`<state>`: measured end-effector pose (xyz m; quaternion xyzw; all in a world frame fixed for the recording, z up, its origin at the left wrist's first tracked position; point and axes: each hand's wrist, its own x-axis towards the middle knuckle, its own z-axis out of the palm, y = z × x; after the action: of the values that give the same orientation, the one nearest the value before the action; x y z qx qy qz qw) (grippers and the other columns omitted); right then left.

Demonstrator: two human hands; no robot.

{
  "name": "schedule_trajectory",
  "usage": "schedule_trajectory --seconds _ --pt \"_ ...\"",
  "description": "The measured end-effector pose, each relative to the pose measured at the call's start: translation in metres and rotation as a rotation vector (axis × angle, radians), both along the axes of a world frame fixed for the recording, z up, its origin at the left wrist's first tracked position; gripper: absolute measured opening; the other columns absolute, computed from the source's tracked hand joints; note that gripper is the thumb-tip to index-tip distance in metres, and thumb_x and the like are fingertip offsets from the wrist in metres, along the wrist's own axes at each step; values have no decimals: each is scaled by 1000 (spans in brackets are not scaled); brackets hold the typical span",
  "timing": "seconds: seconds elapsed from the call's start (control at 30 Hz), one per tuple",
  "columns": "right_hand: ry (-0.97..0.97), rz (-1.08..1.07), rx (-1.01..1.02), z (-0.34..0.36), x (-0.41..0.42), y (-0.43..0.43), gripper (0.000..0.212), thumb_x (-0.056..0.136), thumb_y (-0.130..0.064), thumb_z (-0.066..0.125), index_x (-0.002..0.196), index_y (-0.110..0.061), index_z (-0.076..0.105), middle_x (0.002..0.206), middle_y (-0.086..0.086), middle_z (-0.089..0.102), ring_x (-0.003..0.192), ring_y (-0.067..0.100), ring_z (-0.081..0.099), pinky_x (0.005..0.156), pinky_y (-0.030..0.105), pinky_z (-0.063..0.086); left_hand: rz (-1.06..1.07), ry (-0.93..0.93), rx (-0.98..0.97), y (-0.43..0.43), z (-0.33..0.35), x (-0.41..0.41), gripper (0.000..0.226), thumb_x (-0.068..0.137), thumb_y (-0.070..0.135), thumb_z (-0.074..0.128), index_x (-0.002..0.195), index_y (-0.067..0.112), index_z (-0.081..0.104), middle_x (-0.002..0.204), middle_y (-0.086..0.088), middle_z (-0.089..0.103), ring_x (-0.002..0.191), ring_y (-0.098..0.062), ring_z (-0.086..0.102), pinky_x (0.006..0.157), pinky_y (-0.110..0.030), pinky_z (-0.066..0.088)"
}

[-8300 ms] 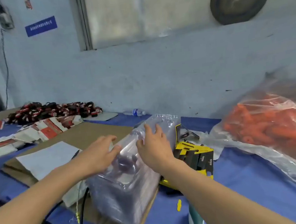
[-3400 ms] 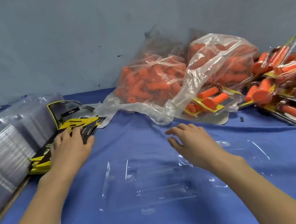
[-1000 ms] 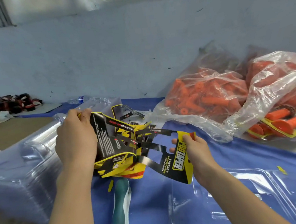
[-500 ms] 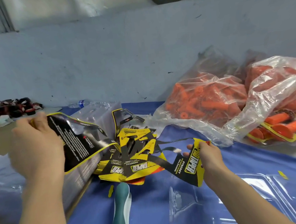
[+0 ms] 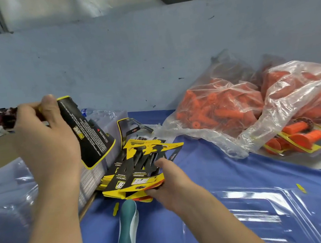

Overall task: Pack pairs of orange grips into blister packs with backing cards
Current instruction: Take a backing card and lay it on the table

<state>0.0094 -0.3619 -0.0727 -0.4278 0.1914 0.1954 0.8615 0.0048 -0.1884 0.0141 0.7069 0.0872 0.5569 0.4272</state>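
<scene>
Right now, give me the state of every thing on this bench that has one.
left hand: grips one backing card, held up.
right hand: pinches the card pile at its near edge.
card pile: fanned out, untidy.
blister tray: empty, flat on the cloth.
grip bags: full of orange grips.
teal tool: lying untouched.

From the card pile [image 5: 138,162], bare blue cloth [image 5: 197,168] is lying open at 3 o'clock. At 2 o'clock bags of orange grips [image 5: 219,111] are blocking passage; a clear blister stack [image 5: 8,194] is crowding 9, a teal-handled tool [image 5: 127,232] is lying at 6, and an open blister pack [image 5: 262,209] is covering 4.
</scene>
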Motion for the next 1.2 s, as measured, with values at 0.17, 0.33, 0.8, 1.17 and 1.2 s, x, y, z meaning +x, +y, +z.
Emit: schedule_trajectory --seconds 0.17,0.33,0.8,1.17,1.2 --pt "-8 180 -111 19 -29 -44 30 96 -26 53 108 0 45 116 37 59 108 46 61 96 49 47 -268 30 83 -35 5 0 40 98 57 45 90 19 54 77 4 59 71 -12 59 59 -22 44" --pt "-241 -94 -295 34 -45 -111 31 91 -40 61 116 -22 58 123 8 55 107 24 62 91 43 54 -817 96 16 -90 11 -15 36 92 59 54 85 25 65 74 3 67 66 -7 60 63 -22 54" --pt "-477 -115 -823 -3 -73 -224 23 99 -26 54 88 -14 71 77 0 70 61 13 60 62 34 51 -532 584 266 -121 -84 3 35 98 46 49 82 18 60 70 -4 66 69 -32 63 67 -45 50" --pt "-622 -243 -1651 -34 -82 -266 29 100 -28 46 122 -26 64 115 -8 62 110 15 52 92 34 42 -497 791 490 -162 -122 0 29 97 46 50 80 24 58 69 1 63 70 -24 60 59 -37 40" --pt "-634 -243 -1677 -35 -81 -268 28 101 -27 46 122 -26 64 115 -9 62 110 15 51 92 34 42 -482 807 517 -165 -123 -1 29 97 47 49 82 24 58 70 0 63 70 -25 60 60 -38 42"
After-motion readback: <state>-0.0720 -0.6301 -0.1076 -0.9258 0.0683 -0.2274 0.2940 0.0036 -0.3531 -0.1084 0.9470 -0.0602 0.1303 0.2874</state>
